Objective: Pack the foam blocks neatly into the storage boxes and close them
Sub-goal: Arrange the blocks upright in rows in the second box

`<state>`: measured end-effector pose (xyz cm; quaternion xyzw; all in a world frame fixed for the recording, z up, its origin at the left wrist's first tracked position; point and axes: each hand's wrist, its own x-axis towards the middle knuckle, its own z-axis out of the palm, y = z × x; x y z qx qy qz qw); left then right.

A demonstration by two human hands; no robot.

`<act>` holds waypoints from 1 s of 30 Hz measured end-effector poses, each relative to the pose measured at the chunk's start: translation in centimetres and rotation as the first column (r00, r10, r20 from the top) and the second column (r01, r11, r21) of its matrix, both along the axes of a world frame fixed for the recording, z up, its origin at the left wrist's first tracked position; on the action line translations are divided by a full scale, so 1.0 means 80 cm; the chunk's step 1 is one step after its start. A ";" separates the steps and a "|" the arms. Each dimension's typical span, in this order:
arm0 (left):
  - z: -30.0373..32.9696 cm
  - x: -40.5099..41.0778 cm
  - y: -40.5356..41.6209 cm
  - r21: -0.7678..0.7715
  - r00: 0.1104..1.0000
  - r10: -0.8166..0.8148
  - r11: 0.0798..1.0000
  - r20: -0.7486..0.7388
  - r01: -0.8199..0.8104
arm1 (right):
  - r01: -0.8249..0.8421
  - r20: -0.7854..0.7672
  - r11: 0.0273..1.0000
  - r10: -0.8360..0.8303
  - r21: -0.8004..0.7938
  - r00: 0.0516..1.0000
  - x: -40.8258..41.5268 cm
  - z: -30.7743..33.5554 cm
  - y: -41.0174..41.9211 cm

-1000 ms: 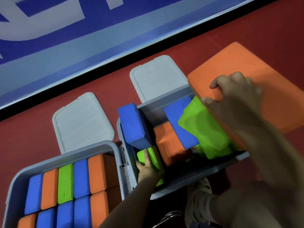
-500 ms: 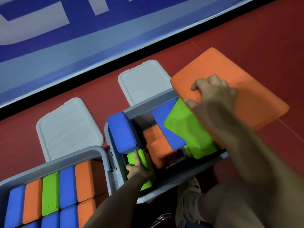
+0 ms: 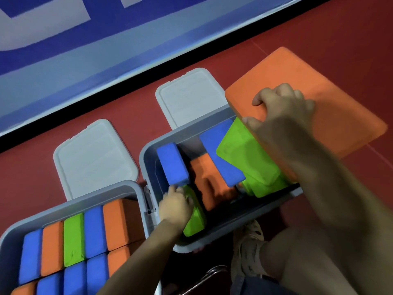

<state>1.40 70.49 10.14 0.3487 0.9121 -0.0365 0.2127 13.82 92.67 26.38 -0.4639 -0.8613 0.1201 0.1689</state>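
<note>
From the head camera, two grey storage boxes sit side by side on a red floor [image 3: 319,28], each with its pale grey lid lying flat on the floor just beyond it. The left box [image 3: 102,193] is packed in tidy upright rows of blue, orange and green foam blocks [image 3: 73,239], and its lid [image 3: 94,158] lies behind it. The right box [image 3: 146,154] holds a loose jumble: a blue block [image 3: 173,163] leaning against its left wall, an orange block [image 3: 210,184] tilted in the middle, a second blue block [image 3: 221,154] slanting over it, and a large green block [image 3: 246,158] tipped up at the right end. Its lid [image 3: 189,96] lies on the floor behind it. The left hand [image 3: 175,206] reaches into the near left corner of the right box, its fingers curled round a small green block [image 3: 195,218] standing there, the grip closed on that block just below the leaning blue one. The right hand [image 3: 280,107] is raised over the right end of the same box and clasps the near edge of a big flat orange block [image 3: 331,107], fingers bent over the top face and thumb under the edge; the block is tilted and juts out past the box over the floor. A blue and pale banner [image 3: 106,50] runs along the far edge of the floor.
</note>
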 end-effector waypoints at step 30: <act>0.098 -0.042 0.116 0.366 0.935 0.029 0.916 0.353 -0.166 | 0.058 -0.040 0.998 -0.059 -0.027 0.997 0.026 -0.002 0.012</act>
